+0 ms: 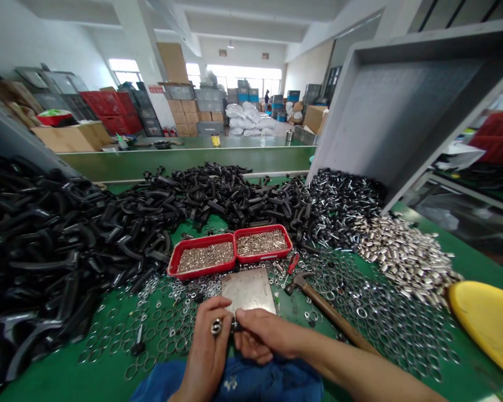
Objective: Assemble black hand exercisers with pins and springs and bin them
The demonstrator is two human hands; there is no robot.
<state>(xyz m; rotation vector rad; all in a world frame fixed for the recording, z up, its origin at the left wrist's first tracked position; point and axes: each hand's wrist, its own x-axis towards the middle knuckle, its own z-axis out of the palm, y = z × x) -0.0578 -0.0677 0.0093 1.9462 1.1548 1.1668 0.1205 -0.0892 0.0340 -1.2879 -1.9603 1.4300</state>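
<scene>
Close to my body, above a blue cloth on my lap, my two hands meet. Between the thumb and fingers of my left hand (205, 349) is a small metal sleeve (216, 326), its shiny round end facing up. My right hand (272, 332) has its thumb and curled fingers closed on a small black part (235, 324) beside the sleeve; fingers cover most of it, and I cannot tell whether the two are joined. Just beyond the hands lies a square metal plate (249, 287). Two red trays (201, 274) of tiny metal pins stand behind the plate.
Black curved handles (67, 223) are heaped left and behind. At right are a claw hammer (335, 312), a red screwdriver (292, 263), loose rings (385, 318), metal sleeves (411, 257), black-headed bolts (339, 206), a yellow basin (486, 324) and a tilted grey bin (406, 106).
</scene>
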